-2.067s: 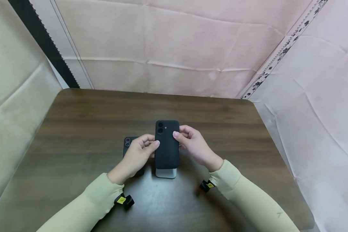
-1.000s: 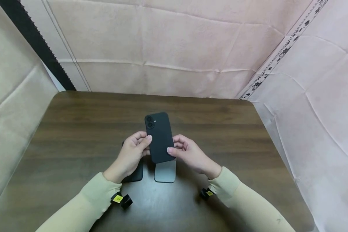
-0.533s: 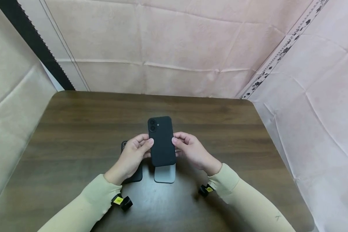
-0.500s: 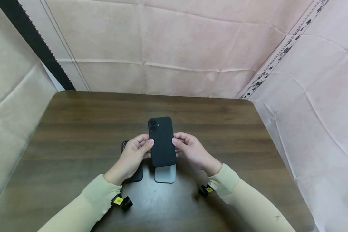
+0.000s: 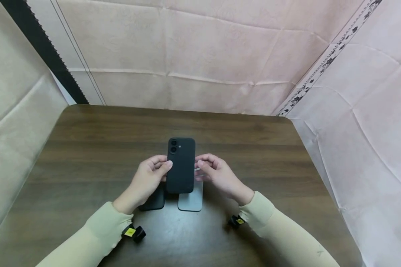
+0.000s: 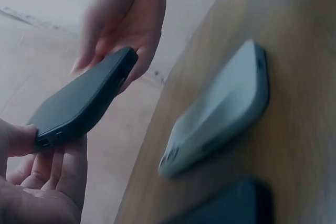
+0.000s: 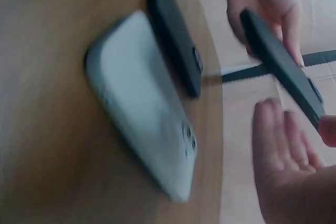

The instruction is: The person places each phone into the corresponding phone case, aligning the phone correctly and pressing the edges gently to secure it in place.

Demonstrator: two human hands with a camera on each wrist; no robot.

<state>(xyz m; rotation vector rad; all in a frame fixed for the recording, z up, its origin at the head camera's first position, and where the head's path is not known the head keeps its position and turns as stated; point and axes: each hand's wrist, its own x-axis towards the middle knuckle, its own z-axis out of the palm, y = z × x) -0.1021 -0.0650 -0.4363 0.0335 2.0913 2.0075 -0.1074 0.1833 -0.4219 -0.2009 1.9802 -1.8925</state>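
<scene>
My left hand [image 5: 144, 180] holds a black phone [image 5: 181, 168] by its left edge, thumb on the back and fingers behind. The phone stands up off the table, its camera side showing in the head view. Just off the phone's right edge is my right hand [image 5: 223, 177], its fingers loosely bent and no longer gripping. Below lies a pale silver phone [image 5: 191, 204], its camera end hidden from the head view but visible in the right wrist view. Another dark phone [image 5: 155, 201] lies to its left, partly covered by my left hand.
The brown wooden table [image 5: 254, 148] spreads out around the phones. Pale creased cloth [image 5: 214, 55] hangs behind it and at both sides. A small black camera [image 5: 139, 234] is strapped to the left wrist, and another [image 5: 234, 221] to the right.
Both hands held the black phone before, tilting it and then straightening it. Now it has shifted left in my left hand, and the right hand has let go.
</scene>
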